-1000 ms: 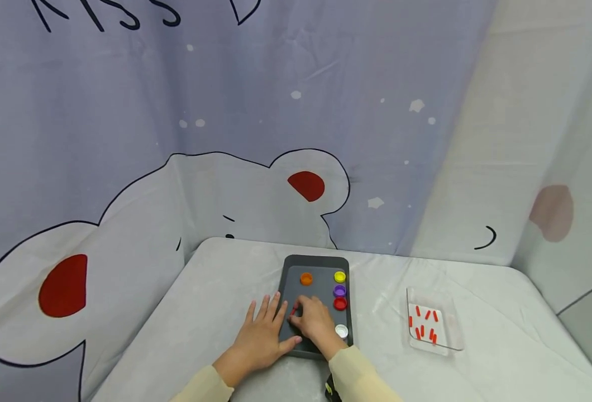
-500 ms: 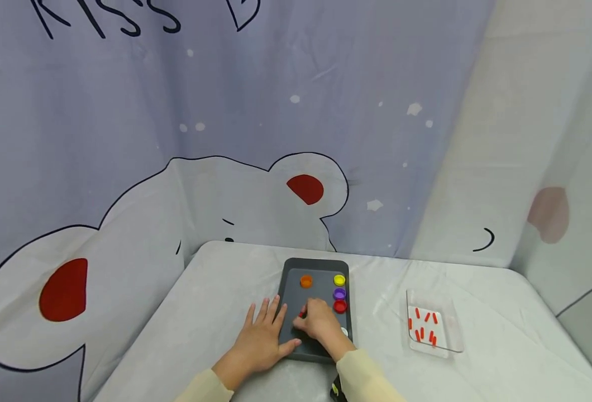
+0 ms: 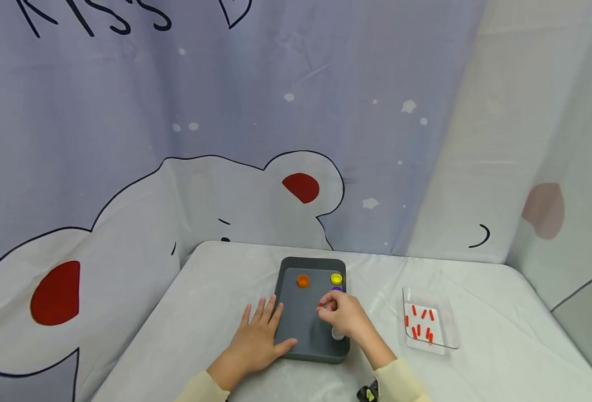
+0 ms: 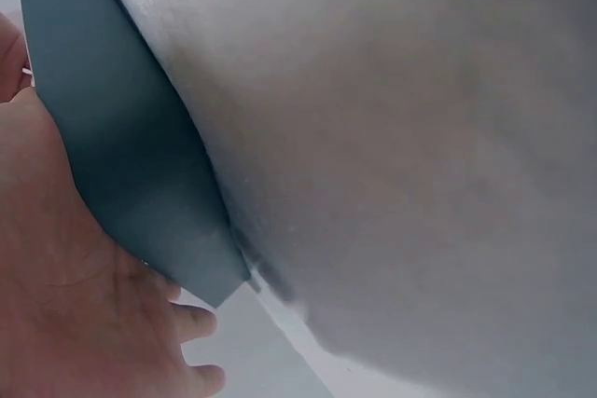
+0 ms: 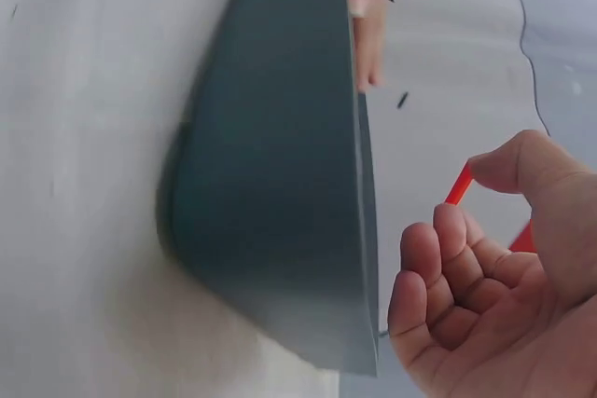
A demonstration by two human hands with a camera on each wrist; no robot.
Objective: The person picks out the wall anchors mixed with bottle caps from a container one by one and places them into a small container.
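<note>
My right hand (image 3: 345, 315) is over the right side of a dark grey tray (image 3: 306, 340). Its thumb and forefinger pinch a short, thin red stick (image 5: 459, 184), plainest in the right wrist view. Against the tray's left edge my left hand (image 3: 256, 341) rests with its fingers spread. On the tray sit small round caps: an orange one (image 3: 303, 281) at the far left and a yellow one (image 3: 336, 278) at the far right. A purple cap (image 3: 337, 289) and a white cap (image 3: 337, 334) are partly covered by the right hand, which hides the red cap.
To the right of the tray, a clear plastic box (image 3: 452, 335) holds several red sticks (image 3: 419, 330). A white cloth (image 3: 215, 290) covers the table, and a printed curtain (image 3: 256, 84) hangs behind it. Something black (image 3: 368, 392) shows by the right wrist.
The right hand has moved right and up from the tray's left-middle toward its right side, carrying the red stick. The left hand has stayed put.
</note>
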